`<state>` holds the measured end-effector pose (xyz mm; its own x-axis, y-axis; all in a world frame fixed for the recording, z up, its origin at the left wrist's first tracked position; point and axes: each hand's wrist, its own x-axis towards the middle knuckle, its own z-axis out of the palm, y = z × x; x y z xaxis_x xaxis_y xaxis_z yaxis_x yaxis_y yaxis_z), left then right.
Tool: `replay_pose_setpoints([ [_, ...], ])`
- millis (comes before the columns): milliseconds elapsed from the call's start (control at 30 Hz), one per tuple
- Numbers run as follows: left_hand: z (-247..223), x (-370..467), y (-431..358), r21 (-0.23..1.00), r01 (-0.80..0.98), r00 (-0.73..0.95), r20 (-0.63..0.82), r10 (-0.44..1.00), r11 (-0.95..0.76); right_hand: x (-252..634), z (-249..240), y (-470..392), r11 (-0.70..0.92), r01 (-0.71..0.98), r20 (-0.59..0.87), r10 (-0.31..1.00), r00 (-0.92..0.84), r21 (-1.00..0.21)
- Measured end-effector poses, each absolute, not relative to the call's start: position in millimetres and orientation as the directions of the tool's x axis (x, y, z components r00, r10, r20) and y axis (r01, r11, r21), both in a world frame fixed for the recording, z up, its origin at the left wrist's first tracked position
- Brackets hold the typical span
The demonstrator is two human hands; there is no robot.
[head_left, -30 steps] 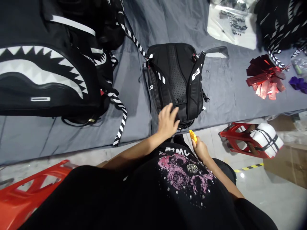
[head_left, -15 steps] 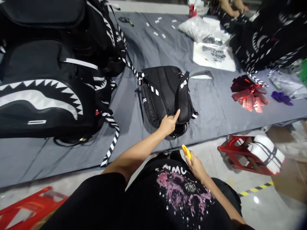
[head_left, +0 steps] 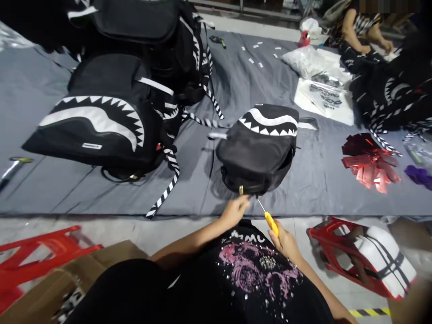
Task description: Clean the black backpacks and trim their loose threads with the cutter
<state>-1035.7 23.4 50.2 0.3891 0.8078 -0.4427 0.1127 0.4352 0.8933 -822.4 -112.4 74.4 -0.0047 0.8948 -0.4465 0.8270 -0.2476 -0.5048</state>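
Observation:
A small black backpack [head_left: 256, 150] lies on the grey cloth with its front up, a white shark-mouth print at its far end. A gold zip pull [head_left: 241, 190] hangs at its near edge. My left hand [head_left: 235, 211] is at that edge just below the zip pull, fingers curled together; what they pinch is blurred. In my right hand [head_left: 286, 240] is a yellow-handled tool [head_left: 271, 223] with a thin metal shaft, like an awl. Its tip reaches the backpack's near edge, where the exact contact is hidden.
Larger shark-print backpacks [head_left: 101, 126] are piled on the left. Red foil strips [head_left: 369, 162], a plastic bag [head_left: 302, 60] and more black bags [head_left: 388, 90] lie to the right. Another person's arms [head_left: 351, 33] show at the far right. Red stools [head_left: 340, 252] stand below the table edge.
The backpack has been turned over from its strap side to its printed front. My left hand has come off the straps to the near edge. The view has shifted left.

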Motion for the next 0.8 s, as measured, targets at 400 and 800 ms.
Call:
replay_pose_setpoints([
  [400,59,-1063,150,0.677,0.520,0.766,-0.100,0.635,-0.520,-763,80,-160,-0.550,0.650,-0.711,0.703,0.021,-0.524],
  [800,143,-1021,163,0.810,0.486,0.443,0.094,0.892,-0.327,-798,96,-157,-0.401,0.454,-0.276,0.907,0.316,-0.796],
])
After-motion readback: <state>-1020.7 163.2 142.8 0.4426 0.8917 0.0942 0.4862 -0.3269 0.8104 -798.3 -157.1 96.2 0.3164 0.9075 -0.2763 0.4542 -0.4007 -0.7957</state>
